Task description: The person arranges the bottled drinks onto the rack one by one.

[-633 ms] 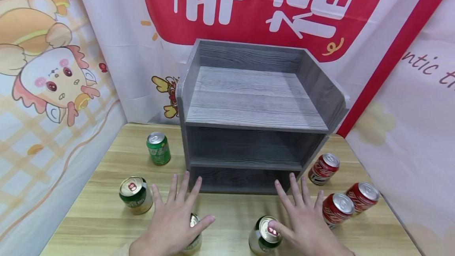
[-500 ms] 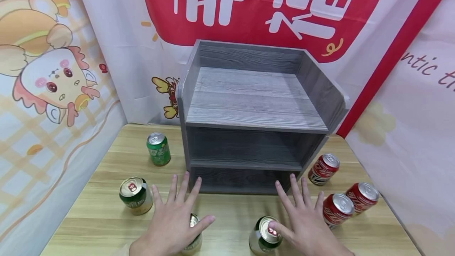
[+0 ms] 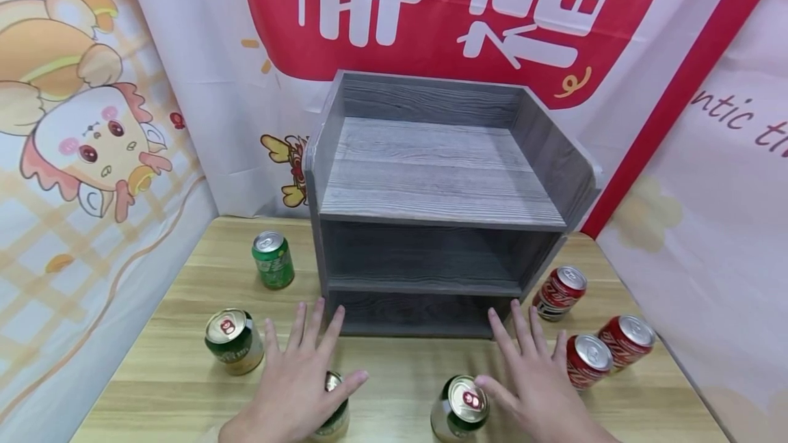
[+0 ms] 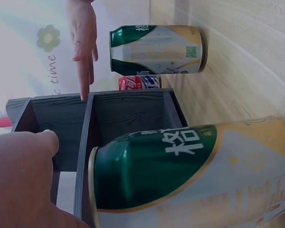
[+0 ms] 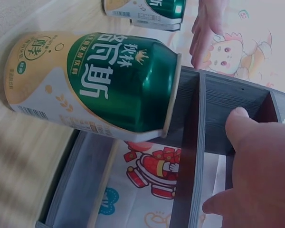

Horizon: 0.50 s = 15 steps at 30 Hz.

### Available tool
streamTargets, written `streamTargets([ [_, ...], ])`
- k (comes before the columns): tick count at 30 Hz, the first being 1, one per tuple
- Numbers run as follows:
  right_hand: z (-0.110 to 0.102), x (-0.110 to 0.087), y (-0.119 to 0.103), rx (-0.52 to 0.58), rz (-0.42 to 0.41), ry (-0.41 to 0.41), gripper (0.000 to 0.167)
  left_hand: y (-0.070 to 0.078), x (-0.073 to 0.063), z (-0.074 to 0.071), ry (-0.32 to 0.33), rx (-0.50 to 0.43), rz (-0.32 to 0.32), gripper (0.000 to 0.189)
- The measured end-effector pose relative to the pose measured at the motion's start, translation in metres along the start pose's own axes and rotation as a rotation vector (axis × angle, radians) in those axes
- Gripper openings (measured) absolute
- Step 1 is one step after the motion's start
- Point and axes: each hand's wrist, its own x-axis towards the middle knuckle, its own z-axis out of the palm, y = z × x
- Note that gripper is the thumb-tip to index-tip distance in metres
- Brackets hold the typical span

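My left hand is held with fingers spread and straight, above a green-and-gold drink can that it partly hides in the head view. Fingers likewise splayed, my right hand hovers beside another green-and-gold can, its thumb tip at the lid's edge in that view. Neither hand holds anything. Each wrist view has a green-and-gold can close up, standing on the table below the hand; the right one's can shows white lettering. Beyond the fingertips stands a grey wooden shelf with bare tiers.
To the left stand a third green-and-gold can and a green can. Red cola cans stand on the right: one by the shelf's side, two more nearer the table's right edge. Printed cloth surrounds the wooden table.
My right hand has shifted slightly right, its thumb moving from over the can's lid to the lid's edge. The left hand keeps its spread pose; the cans and shelf stay put.
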Motion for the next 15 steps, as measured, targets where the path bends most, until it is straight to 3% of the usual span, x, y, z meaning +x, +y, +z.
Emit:
streamTargets([
  [5, -0.008, -0.001, 0.004, 0.057, -0.005, 0.078, 0.083, -0.003, 0.001, -0.008, 0.041, -0.054, 0.021, 0.085],
  [10, -0.015, -0.002, 0.011, 0.092, -0.033, 0.196, 0.076, -0.005, 0.001, -0.019, 0.122, -0.115, 0.039, 0.077],
  [15, -0.023, -0.002, 0.022, 0.153, -0.065, 0.314, 0.074, -0.011, 0.004, -0.035, 0.206, -0.179, -0.003, 0.072],
])
